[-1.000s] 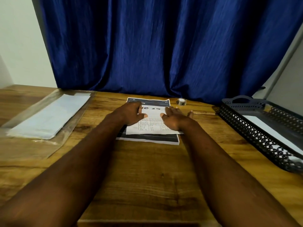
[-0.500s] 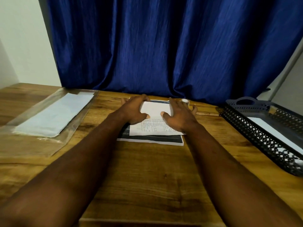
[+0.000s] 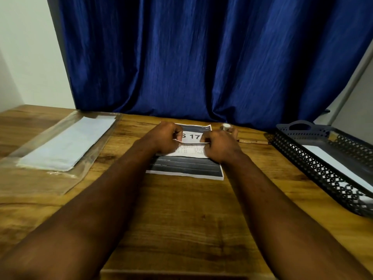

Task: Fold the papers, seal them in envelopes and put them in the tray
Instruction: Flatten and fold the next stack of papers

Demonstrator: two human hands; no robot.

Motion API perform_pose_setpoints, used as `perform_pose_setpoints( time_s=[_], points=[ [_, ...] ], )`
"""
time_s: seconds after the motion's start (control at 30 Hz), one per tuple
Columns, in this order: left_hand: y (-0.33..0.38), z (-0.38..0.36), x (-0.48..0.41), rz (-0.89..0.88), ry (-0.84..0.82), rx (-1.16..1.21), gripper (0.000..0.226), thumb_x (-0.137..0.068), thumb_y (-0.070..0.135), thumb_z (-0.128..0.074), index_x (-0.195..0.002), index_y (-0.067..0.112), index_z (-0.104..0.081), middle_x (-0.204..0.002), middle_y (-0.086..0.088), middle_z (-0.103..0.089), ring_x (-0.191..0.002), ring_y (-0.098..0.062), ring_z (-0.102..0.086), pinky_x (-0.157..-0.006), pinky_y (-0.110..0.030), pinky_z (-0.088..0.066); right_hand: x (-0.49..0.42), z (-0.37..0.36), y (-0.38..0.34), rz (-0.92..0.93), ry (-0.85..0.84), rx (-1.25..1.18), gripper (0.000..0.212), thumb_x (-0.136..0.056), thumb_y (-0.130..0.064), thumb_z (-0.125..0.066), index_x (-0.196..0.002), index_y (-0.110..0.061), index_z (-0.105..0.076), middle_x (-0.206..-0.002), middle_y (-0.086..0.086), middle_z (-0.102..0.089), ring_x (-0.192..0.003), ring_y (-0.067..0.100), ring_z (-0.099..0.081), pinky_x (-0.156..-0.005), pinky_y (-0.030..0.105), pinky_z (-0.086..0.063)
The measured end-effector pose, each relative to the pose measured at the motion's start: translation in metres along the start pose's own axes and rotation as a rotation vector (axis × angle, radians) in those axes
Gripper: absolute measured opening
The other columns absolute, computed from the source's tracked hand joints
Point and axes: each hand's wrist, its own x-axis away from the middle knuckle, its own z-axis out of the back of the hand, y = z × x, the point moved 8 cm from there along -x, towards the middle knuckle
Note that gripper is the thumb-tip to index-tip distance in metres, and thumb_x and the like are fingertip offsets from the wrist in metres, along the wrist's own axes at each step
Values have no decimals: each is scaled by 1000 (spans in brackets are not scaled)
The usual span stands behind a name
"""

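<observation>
A folded white sheet of paper (image 3: 190,151) lies on a stack of dark printed papers (image 3: 187,168) in the middle of the wooden table. My left hand (image 3: 163,139) pinches the sheet's far left corner, and my right hand (image 3: 219,145) pinches its far right corner. The far edge is lifted a little off the stack. White envelopes (image 3: 66,144) lie in a clear plastic sleeve at the left. A black mesh tray (image 3: 323,174) stands at the right with a white envelope (image 3: 337,164) inside.
A small roll of tape (image 3: 226,126) sits behind my right hand, and a thin wooden stick (image 3: 252,141) lies beside the tray. A blue curtain (image 3: 201,57) hangs along the table's far edge. Bare wood (image 3: 181,219) stretches between my forearms.
My hands lay flat on the folded sheet and slid to its far edge. Now both have curled and pinch the far corners, lifting that edge back toward me.
</observation>
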Motion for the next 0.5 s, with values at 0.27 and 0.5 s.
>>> perform_pose_setpoints(
  time_s=[0.27,0.5],
  points=[
    [-4,-6,0,3,-53,65,22,-89,44,-72,-82,23,-68,-90,6,-72,-93,-15,-65,-89,-45,-57,0,-1,-3,-28,6,-132,52,-105,-45,-30,-128,-25,-71,-137,1,-69,-128,23,-58,-122,60,-24],
    [-5,-3,1,1,-67,115,18,-82,29,-88,-86,19,-74,-98,4,-76,-99,-13,-69,-94,-38,-58,-4,-39,-32,41,-321,-47,58,-115,-47,-21,-170,-31,-18,-178,-5,-10,-164,19,-8,-125,65,8]
  ],
)
